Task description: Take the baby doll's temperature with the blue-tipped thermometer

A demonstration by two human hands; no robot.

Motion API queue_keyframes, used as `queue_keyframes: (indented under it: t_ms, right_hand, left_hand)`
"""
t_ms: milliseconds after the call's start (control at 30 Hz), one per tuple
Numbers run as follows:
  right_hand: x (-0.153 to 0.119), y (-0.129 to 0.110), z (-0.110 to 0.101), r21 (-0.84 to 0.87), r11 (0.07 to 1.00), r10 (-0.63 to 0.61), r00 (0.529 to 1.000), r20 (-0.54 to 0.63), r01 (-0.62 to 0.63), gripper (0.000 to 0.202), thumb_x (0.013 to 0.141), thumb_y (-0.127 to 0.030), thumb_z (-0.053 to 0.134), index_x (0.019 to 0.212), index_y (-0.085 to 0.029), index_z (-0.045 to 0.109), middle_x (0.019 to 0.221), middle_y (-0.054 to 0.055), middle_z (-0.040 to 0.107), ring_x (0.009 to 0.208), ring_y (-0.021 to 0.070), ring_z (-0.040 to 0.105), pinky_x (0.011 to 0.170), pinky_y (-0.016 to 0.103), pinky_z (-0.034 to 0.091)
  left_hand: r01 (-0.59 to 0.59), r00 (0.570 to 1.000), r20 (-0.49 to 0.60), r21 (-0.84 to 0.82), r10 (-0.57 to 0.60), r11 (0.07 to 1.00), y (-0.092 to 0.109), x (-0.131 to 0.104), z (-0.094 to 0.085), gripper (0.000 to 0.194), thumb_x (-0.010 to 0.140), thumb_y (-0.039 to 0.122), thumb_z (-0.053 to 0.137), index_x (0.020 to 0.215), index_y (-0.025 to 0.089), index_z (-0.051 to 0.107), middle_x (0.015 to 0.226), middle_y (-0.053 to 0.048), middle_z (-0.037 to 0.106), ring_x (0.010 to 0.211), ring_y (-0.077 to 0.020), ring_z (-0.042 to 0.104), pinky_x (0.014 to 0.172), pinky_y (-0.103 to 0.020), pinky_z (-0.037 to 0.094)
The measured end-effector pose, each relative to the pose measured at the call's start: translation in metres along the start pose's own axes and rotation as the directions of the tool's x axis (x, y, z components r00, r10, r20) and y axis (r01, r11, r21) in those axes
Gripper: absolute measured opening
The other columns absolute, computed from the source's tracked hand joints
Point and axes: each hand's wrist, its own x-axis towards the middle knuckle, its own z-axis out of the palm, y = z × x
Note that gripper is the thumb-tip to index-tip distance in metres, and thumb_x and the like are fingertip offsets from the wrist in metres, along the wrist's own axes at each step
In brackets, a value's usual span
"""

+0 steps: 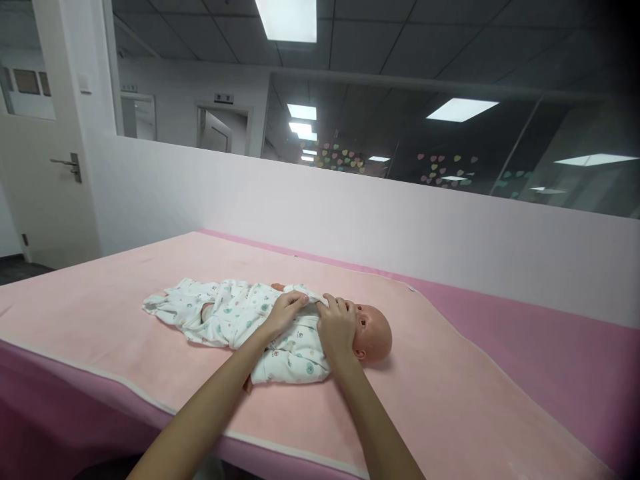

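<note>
Your bare forearms [215, 400] reach across the near edge of a pale pink, cloth-covered mat [450, 393] with whitish edging, which lies over a darker pink surface [520, 320]. On the mat, in front of you, is a tan plastic baby doll [376, 333], face up, head toward your right, wearing a soft white cloth garment [295, 357] printed with small teal and brown motifs.

Your left hand [286, 313] rests on the doll's chest, thumb and fingertips apparently pinching a raised fold of the garment near the collar. Your right hand [339, 327] is curled at the doll's neck, touching the collar and hiding the lower part of the head; you cannot tell from this angle whether its fingers are closed on cloth.

As far as you can judge, the garment is largely on: both sleeves cover the arms, with one small doll hand [247, 385] showing at the near cuff and another at the far one, and the cloth spreads past the feet. The neckline does not yet lie flat under your fingers, and a gap lower down bares a patch of leg [207, 311]. Whether anything is fastened at the front stays hidden.
</note>
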Motion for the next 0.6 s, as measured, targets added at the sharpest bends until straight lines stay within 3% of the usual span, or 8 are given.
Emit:
queue_keyframes:
  t_ms: [200,600]
  right_hand:
    - [0.0028,-0.0036,-0.0055,-0.106,0.994,-0.012,0.991,0.130,0.026,0.021,0.076,-0.007,0.048,0.075,-0.021,0.063,0.089,0.009,0.059,0.080,0.0210,0.044,0.071,0.036,0.025]
    - [0.0024,-0.0050,-0.0079,-0.162,0.985,-0.029,0.977,0.212,0.065,0.016,0.075,-0.009,0.049,0.071,-0.017,0.062,0.077,0.010,0.056,0.076,0.0224,0.046,0.073,0.040,0.024]
  left_hand:
    - [0.005,1.000,0.003,0.022,-0.005,1.000,-0.0003,-0.0002,0.0000,0.034,0.079,0.042,0.047,0.070,0.013,0.063,0.074,-0.004,0.059,0.076,-0.0165,0.051,0.073,-0.028,0.038]
    - [0.011,1.000,0.020,0.030,-0.012,0.999,0.0007,-0.0023,0.0007,0.034,0.080,0.041,0.046,0.072,0.012,0.063,0.074,-0.004,0.059,0.076,-0.0165,0.050,0.073,-0.028,0.038]
